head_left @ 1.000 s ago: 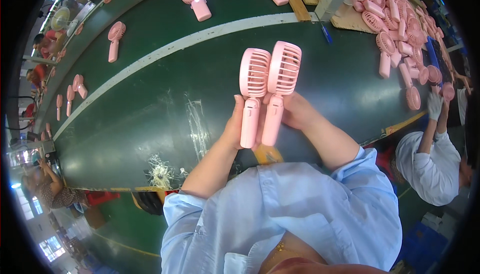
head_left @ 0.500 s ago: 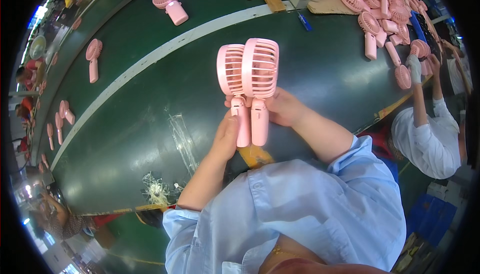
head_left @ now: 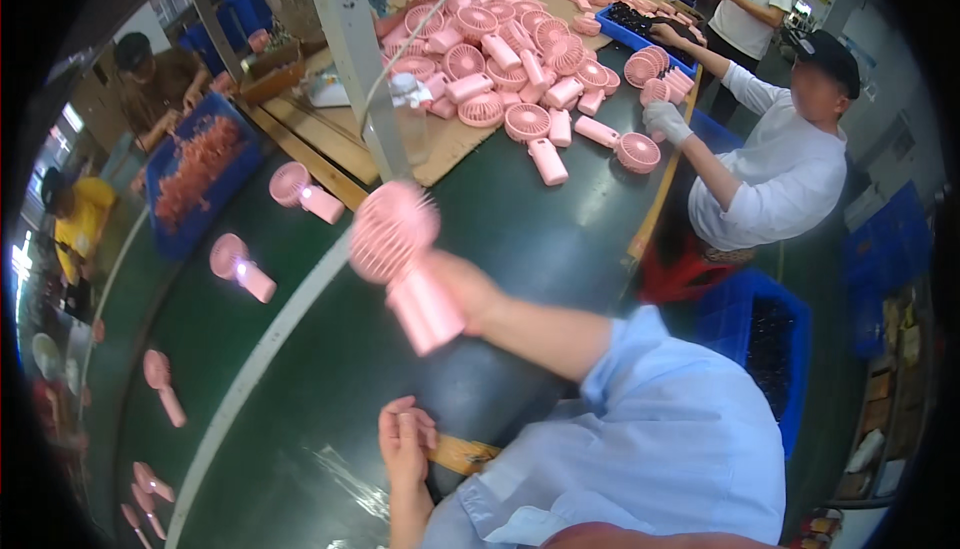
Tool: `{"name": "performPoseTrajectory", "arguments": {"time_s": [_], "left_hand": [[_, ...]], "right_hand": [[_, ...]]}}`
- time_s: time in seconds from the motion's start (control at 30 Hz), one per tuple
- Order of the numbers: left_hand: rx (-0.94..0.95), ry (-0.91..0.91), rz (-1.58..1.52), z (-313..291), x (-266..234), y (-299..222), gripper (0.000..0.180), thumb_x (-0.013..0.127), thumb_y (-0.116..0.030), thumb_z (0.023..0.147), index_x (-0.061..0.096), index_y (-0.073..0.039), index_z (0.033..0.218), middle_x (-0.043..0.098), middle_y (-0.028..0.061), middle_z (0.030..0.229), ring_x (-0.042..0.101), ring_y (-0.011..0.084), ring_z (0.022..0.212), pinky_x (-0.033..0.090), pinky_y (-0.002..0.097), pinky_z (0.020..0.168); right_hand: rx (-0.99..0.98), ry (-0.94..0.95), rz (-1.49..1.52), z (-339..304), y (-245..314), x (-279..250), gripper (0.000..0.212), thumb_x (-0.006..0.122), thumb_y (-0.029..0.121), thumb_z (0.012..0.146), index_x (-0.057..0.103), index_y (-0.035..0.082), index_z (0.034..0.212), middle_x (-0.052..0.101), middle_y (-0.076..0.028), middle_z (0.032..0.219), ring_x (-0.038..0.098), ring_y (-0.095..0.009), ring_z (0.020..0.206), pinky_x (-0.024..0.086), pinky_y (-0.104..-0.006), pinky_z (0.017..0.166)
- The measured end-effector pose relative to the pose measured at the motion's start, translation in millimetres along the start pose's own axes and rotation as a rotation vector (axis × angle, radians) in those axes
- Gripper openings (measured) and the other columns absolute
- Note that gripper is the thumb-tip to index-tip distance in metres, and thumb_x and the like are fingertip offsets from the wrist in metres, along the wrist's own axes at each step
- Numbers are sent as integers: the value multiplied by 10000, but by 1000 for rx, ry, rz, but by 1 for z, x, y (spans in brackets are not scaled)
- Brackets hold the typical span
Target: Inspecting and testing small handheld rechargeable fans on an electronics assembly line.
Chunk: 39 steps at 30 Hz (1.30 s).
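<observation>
My right hand (head_left: 468,294) is closed around the handle of a pink handheld fan (head_left: 395,234), raised over the dark green table; motion smears the fan, and I cannot tell whether a second one overlaps it. Nearer to me, my left hand (head_left: 405,441) rests by the table's front edge, fingers loosely curled but apart, with nothing in it. Beyond the white dividing strip (head_left: 262,349) lie two pink fans, a nearer one (head_left: 240,267) and a farther one (head_left: 305,192), each showing a small light. More fans lie toward the lower left.
A large heap of pink fans (head_left: 500,59) covers cardboard at the far side, behind a white post (head_left: 350,49). On the right, a co-worker's gloved hand (head_left: 665,121) touches fans beside a blue bin (head_left: 615,34). A blue crate (head_left: 165,234) of pink pieces stands at the left.
Earlier both hands held two fans side by side before me. Now the left hand has let go, and the right has carried its hold forward and left. The view has turned right.
</observation>
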State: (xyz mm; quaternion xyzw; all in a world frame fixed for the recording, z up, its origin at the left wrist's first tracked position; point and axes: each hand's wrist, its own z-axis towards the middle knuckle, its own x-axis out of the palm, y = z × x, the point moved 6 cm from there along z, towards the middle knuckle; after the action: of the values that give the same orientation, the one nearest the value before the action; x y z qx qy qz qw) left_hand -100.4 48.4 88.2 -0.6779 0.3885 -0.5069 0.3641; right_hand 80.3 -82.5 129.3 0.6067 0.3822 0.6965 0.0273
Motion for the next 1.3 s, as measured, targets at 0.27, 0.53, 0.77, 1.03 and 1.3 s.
{"name": "performPoseTrajectory", "arguments": {"time_s": [0.27, 0.53, 0.77, 1.03, 1.3], "left_hand": [[-29, 69, -57, 6, -3, 8, 111, 452, -107, 917, 459, -52, 821, 547, 107, 778, 496, 139, 544, 418, 230, 489], [-58, 42, -36, 8, -6, 6, 121, 462, -110, 913, 487, -41, 816, 567, 97, 817, 515, 124, 594, 420, 226, 540], [43, -323, 126, 19, -54, -47, 230, 454, -223, 921, 468, -85, 737, 538, 37, 669, 436, 78, 503, 320, 201, 468], [252, -573, 691, 53, -175, -139, 196, 528, -219, 884, 506, -49, 789, 547, 18, 658, 493, 79, 590, 397, 214, 541], [355, -1014, 1606, 42, -343, -220, 353, 627, -314, 785, 568, 1, 932, 575, 156, 923, 520, 310, 951, 426, 393, 803]], "right_hand": [[-585, -668, -615, -14, 248, -153, 378, 568, 361, 852, 535, 21, 1013, 575, -55, 875, 571, -143, 763, 465, -282, 645], [-609, -1269, -1533, -22, 401, -282, 444, 522, 428, 839, 610, 45, 1046, 641, -170, 881, 611, -277, 828, 458, -398, 749], [-640, -265, -1466, 27, 264, -57, 219, 479, 175, 913, 596, -6, 880, 608, -51, 780, 561, -115, 765, 437, -240, 720], [-564, 694, -1997, 147, 7, 81, 239, 543, 286, 842, 636, 87, 937, 508, -181, 1130, 473, -322, 1072, 369, -400, 917], [-169, 130, -2418, 264, -97, 76, 616, 456, 643, 762, 605, 168, 1124, 377, -243, 1288, 337, -361, 1203, 229, -538, 995]]}}
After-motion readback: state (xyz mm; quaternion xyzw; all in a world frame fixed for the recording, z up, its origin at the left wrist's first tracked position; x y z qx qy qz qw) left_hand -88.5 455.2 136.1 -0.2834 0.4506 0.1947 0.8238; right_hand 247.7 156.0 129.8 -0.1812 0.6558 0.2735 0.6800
